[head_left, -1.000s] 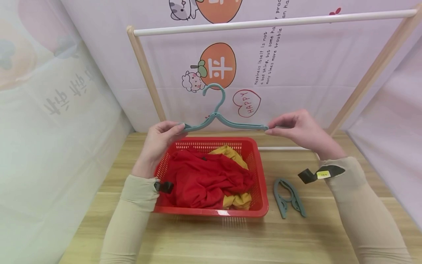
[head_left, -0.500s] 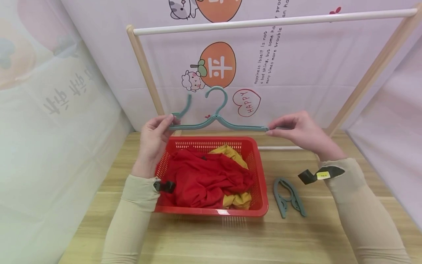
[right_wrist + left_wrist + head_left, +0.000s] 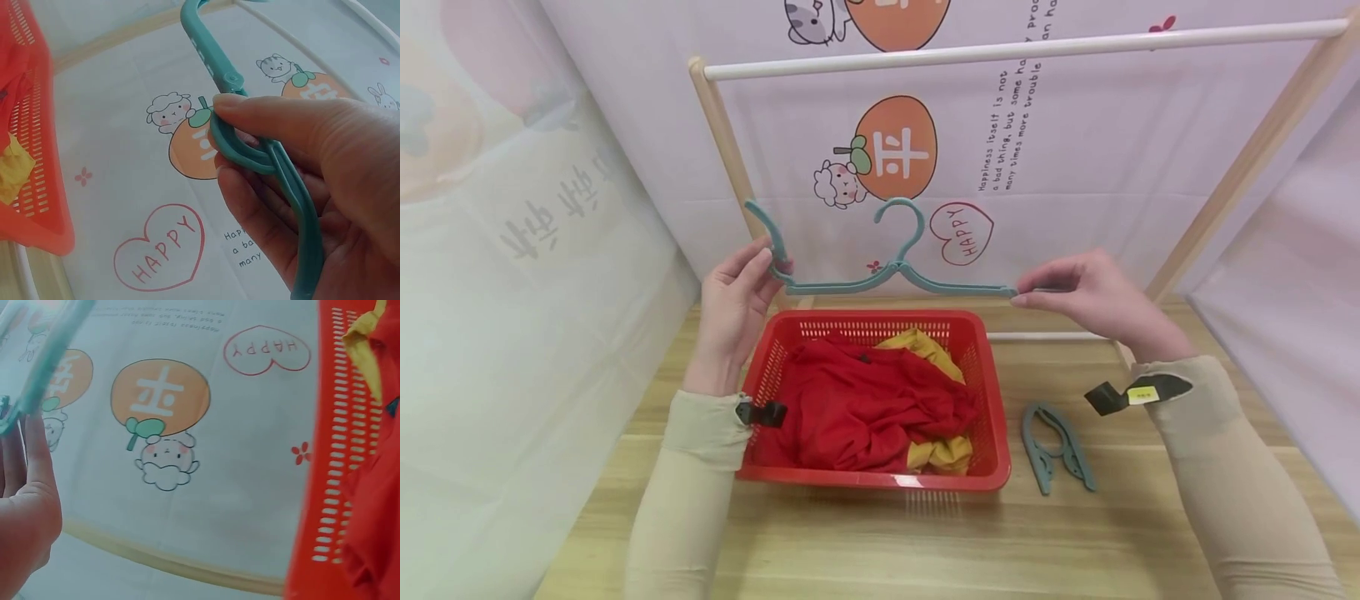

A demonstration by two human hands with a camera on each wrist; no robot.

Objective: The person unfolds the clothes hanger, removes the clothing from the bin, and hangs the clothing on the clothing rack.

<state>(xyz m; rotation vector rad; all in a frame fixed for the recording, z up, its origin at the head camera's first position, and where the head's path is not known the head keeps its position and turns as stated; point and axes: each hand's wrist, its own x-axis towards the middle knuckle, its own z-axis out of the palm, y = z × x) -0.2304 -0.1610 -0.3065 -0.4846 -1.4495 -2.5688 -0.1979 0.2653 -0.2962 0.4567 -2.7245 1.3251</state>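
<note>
A teal folding clothes hanger (image 3: 898, 267) is held level above the back edge of the basket, its hook upward. My left hand (image 3: 733, 304) pinches its left end, where a short hinged piece (image 3: 767, 223) stands up from the main arm. At the other end, my right hand (image 3: 1093, 296) pinches the tip between thumb and fingers. In the right wrist view, a curved part of the hanger (image 3: 206, 50) runs through the right hand (image 3: 350, 147). The left wrist view catches only part of the left hand (image 3: 28, 519) and a blurred piece of the hanger.
A red plastic basket (image 3: 880, 480) holds a red garment (image 3: 850, 404) and a yellow one (image 3: 951, 456). To its right on the wooden table (image 3: 925, 550) lies a second, folded hanger (image 3: 1036, 454). Behind stands a wooden rack with a white rail (image 3: 925, 60).
My left hand has moved left, and the hinged piece at the hanger's left end has swung outward and up from the main arm. The right hand keeps its pinch, nearly still.
</note>
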